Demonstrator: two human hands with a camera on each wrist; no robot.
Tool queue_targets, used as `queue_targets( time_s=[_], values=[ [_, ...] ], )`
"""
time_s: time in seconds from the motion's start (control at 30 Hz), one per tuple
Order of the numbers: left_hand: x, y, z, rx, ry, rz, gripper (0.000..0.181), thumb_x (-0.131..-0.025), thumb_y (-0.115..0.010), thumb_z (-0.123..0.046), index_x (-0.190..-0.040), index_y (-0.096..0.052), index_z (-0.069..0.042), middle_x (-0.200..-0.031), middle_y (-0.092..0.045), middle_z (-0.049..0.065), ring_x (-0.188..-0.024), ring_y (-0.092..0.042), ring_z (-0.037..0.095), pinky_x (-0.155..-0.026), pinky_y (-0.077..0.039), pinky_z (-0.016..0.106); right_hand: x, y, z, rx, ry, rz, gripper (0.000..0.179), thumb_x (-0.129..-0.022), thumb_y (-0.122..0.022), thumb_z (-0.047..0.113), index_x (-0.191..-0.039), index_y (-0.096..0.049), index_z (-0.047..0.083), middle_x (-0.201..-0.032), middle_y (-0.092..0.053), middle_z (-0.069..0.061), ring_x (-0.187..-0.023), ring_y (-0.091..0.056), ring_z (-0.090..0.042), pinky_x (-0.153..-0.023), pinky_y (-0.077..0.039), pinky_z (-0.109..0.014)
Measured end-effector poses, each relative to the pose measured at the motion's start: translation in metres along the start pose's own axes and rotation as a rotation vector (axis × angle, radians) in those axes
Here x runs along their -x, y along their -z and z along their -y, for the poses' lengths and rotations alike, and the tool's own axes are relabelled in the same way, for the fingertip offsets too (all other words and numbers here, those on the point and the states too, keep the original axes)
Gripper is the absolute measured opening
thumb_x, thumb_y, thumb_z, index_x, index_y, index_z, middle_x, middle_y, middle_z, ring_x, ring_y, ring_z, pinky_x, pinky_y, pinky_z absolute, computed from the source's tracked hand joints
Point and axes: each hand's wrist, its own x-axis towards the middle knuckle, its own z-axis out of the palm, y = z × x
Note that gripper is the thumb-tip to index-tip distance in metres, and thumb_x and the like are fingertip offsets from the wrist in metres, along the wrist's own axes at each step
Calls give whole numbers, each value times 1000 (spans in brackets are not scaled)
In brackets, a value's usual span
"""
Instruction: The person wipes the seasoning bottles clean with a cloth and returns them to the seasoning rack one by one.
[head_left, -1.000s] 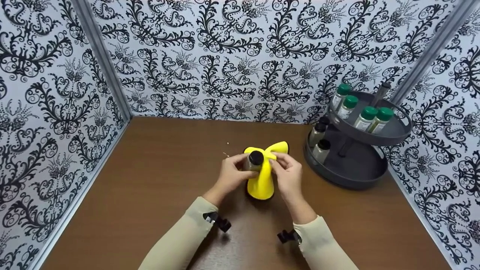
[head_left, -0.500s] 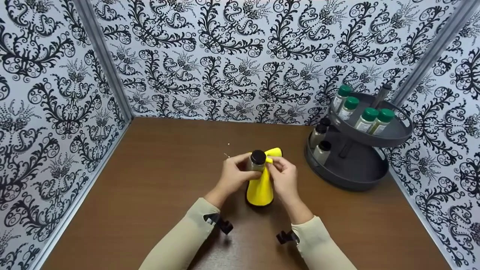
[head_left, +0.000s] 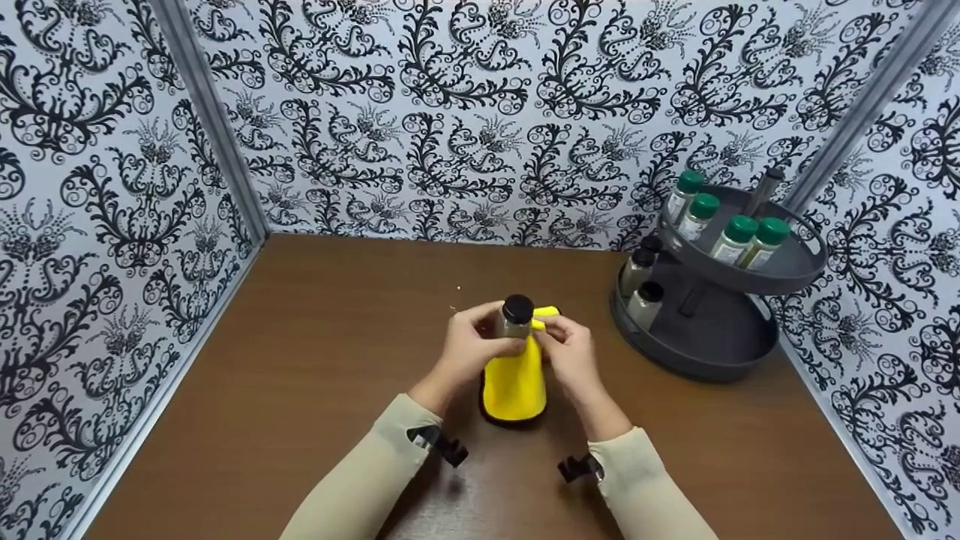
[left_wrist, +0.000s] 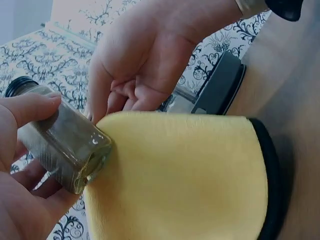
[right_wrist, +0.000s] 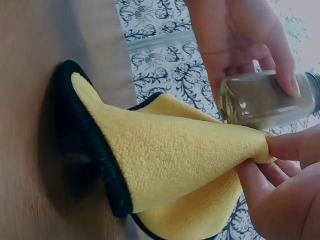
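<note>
My left hand [head_left: 471, 341] grips a glass spice jar [left_wrist: 70, 137] with a black screw cap; its contents look greyish. The jar stands nearly upright in the head view, thumb on the near side. Beside it my right hand [head_left: 571, 349] pinches the gathered top of a yellow cloth [right_wrist: 170, 155] with dark edging. From that pinch the cloth hangs in folds, its lower edge close over the table. In the left wrist view the jar's base overlaps the cloth's upper edge.
A dark two-tier turntable rack [head_left: 697, 360] stands at the right. Several green-capped jars [head_left: 733, 240] are on its upper tier, black-capped jars [head_left: 643, 304] on the lower. Small pale specks [head_left: 459, 288] lie on the brown table [head_left: 337, 337]. Patterned panels [head_left: 450, 135] enclose the back and sides.
The cloth has turned and bunched under my right fingers; its wide lower flap now hangs further toward me. The jar has risen slightly in view, still in my left hand.
</note>
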Motion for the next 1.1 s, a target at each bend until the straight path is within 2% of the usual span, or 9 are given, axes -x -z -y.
queue_targets(
  time_s=[0.17, 0.33, 0.43, 0.67, 0.93, 1.1],
  values=[
    [-2, 10, 19, -47, 13, -72, 48, -76, -92, -10, -122, -77, -11, -109, -75, 9, -97, -65, 20, -88, -58, 29, -4, 10, 4, -143, 3, -76, 22, -99, -67, -4, -118, -71, -14, -103, -80, -15, -85, -74, -13, -73, -61, -24],
    [-5, 19, 45, -84, 64, -123, 47, -74, -90, -4, -118, -74, -3, -104, -72, 13, -94, -64, 19, -84, -56, 28, -7, 22, 8, -248, 28, -169, 22, -97, -65, -9, -117, -68, -18, -96, -79, -8, -83, -75, -12, -72, -62, -24],
    [-8, 23, 57, -113, 102, -142, 46, -72, -89, -3, -115, -72, -2, -104, -71, 13, -94, -64, 19, -84, -55, 28, -12, 27, 10, -281, 39, -198, 24, -98, -65, -9, -119, -67, -18, -98, -80, -5, -85, -76, -12, -74, -63, -24],
    [-8, 28, 72, -172, 151, -143, 42, -74, -82, 0, -113, -69, -1, -108, -69, 14, -101, -62, 23, -91, -53, 31, -16, 29, 12, -285, 20, -204, 23, -98, -65, -8, -120, -67, -17, -96, -79, -4, -83, -76, -13, -71, -64, -26],
    [-5, 28, 83, -186, 170, -117, 44, -74, -80, 2, -117, -68, -2, -107, -69, 13, -97, -61, 21, -88, -53, 30, -14, 28, 14, -303, 19, -210, 19, -97, -66, -9, -115, -70, -14, -91, -79, -2, -79, -76, -13, -67, -62, -25],
    [-7, 30, 87, -201, 162, -90, 48, -73, -81, 1, -119, -68, -3, -110, -70, 14, -100, -62, 23, -91, -53, 33, -13, 29, 14, -288, 7, -198, 20, -98, -66, -7, -116, -70, -14, -89, -78, -1, -77, -74, -13, -66, -61, -24]
  ],
)
